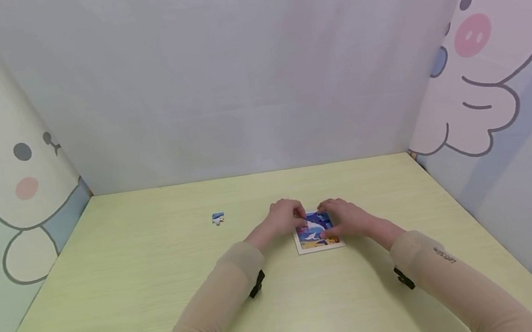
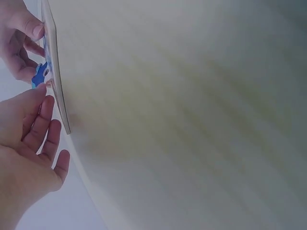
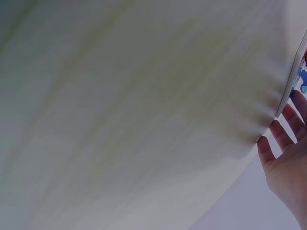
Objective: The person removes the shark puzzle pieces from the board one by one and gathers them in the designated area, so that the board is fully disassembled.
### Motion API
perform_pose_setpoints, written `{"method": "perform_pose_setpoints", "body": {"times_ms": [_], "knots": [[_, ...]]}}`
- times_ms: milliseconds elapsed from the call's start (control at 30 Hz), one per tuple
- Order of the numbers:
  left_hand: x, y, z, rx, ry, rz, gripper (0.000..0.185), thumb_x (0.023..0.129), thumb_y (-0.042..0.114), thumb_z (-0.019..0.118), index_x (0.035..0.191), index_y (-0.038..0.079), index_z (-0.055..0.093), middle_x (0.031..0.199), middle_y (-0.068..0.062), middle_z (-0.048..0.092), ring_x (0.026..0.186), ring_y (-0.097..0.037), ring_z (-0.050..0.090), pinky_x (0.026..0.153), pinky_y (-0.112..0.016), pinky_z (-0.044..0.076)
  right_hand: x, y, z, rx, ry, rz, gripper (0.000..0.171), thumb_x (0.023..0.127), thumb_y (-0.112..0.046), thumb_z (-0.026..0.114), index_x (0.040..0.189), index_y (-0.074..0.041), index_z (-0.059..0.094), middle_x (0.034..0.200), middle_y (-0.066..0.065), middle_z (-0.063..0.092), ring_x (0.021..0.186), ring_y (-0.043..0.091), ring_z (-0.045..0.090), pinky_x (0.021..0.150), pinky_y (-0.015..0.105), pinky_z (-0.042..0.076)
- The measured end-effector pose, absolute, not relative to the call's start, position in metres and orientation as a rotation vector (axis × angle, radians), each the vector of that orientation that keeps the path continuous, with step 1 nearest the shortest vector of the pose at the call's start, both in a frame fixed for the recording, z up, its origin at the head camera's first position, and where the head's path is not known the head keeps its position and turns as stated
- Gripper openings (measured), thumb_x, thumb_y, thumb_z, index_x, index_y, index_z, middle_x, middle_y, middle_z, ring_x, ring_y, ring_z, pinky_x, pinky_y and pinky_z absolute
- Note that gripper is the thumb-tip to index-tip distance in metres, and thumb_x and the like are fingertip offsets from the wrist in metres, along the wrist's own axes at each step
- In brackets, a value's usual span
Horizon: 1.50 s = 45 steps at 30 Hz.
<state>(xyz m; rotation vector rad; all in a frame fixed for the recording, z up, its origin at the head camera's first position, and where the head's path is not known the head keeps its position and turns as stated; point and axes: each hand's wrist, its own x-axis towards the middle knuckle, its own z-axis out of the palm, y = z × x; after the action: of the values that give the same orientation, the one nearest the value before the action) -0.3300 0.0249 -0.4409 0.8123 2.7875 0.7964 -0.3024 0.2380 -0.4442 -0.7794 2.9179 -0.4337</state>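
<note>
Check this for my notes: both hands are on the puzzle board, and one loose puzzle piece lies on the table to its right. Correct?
Not quite. The loose piece lies left of the puzzle board, as the head view shows. The left hand and right hand are both on the board.

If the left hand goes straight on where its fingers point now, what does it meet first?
Probably the right hand: the left hand points right across the puzzle board, where both hands' fingertips nearly meet. The loose puzzle piece lies behind it, out of line.
</note>
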Motion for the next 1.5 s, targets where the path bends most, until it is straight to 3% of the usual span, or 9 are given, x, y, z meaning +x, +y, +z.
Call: {"method": "perform_pose_setpoints", "body": {"times_ms": [267, 500, 967, 1200, 1333, 1500], "knots": [[-0.335, 0.024, -0.442, 0.881, 2.689, 0.898, 0.021, 0.085, 0.018, 0.071, 0.101, 0.017, 0.059, 0.077, 0.006, 0.059, 0.071, -0.009, 0.053, 0.079, -0.03, 0.039, -0.305, 0.238, -0.447, -0.793, 2.923, -0.423, 0.069, 0.076, -0.052, 0.072, 0.125, -0.006, 0.056, 0.135, 0.012, 0.051, 0.125, 0.033, 0.045, 0.102, 0.051, 0.036], [-0.34, 0.024, -0.443, 0.966, 2.57, 0.887, 0.025, 0.089, 0.014, 0.065, 0.113, 0.017, 0.06, 0.082, 0.005, 0.061, 0.074, -0.008, 0.054, 0.071, -0.022, 0.043, -0.305, 0.239, -0.448, -0.783, 2.922, -0.411, 0.07, 0.076, -0.054, 0.072, 0.126, -0.007, 0.055, 0.134, 0.011, 0.052, 0.124, 0.032, 0.046, 0.101, 0.051, 0.037], [-0.343, 0.024, -0.442, 0.962, 2.542, 0.921, 0.022, 0.089, 0.014, 0.065, 0.109, 0.021, 0.058, 0.082, 0.003, 0.061, 0.074, -0.01, 0.056, 0.07, -0.022, 0.044, -0.305, 0.239, -0.446, -0.777, 2.921, -0.412, 0.073, 0.076, -0.055, 0.07, 0.128, -0.007, 0.054, 0.136, 0.011, 0.05, 0.126, 0.032, 0.044, 0.102, 0.051, 0.036], [-0.344, 0.025, -0.443, 0.965, 2.564, 0.888, 0.022, 0.089, 0.013, 0.066, 0.108, 0.02, 0.059, 0.079, 0.004, 0.061, 0.071, -0.009, 0.057, 0.068, -0.022, 0.044, -0.303, 0.237, -0.443, -0.752, 2.912, -0.426, 0.066, 0.08, -0.052, 0.069, 0.127, -0.008, 0.055, 0.135, 0.01, 0.051, 0.125, 0.032, 0.044, 0.102, 0.051, 0.036], [-0.345, 0.026, -0.444, 0.97, 2.564, 0.885, 0.021, 0.089, 0.013, 0.065, 0.108, 0.018, 0.059, 0.077, 0.004, 0.061, 0.069, -0.008, 0.058, 0.066, -0.021, 0.045, -0.304, 0.235, -0.442, -0.746, 2.938, -0.443, 0.056, 0.085, -0.048, 0.065, 0.123, -0.007, 0.057, 0.127, 0.01, 0.055, 0.118, 0.03, 0.05, 0.098, 0.05, 0.04], [-0.342, 0.027, -0.443, 0.966, 2.55, 0.903, 0.021, 0.089, 0.012, 0.065, 0.109, 0.017, 0.059, 0.077, 0.003, 0.062, 0.068, -0.008, 0.058, 0.066, -0.021, 0.045, -0.306, 0.231, -0.444, -0.754, 2.99, -0.385, 0.05, 0.083, -0.044, 0.069, 0.115, -0.008, 0.06, 0.116, 0.007, 0.06, 0.105, 0.026, 0.055, 0.092, 0.046, 0.045]]}}
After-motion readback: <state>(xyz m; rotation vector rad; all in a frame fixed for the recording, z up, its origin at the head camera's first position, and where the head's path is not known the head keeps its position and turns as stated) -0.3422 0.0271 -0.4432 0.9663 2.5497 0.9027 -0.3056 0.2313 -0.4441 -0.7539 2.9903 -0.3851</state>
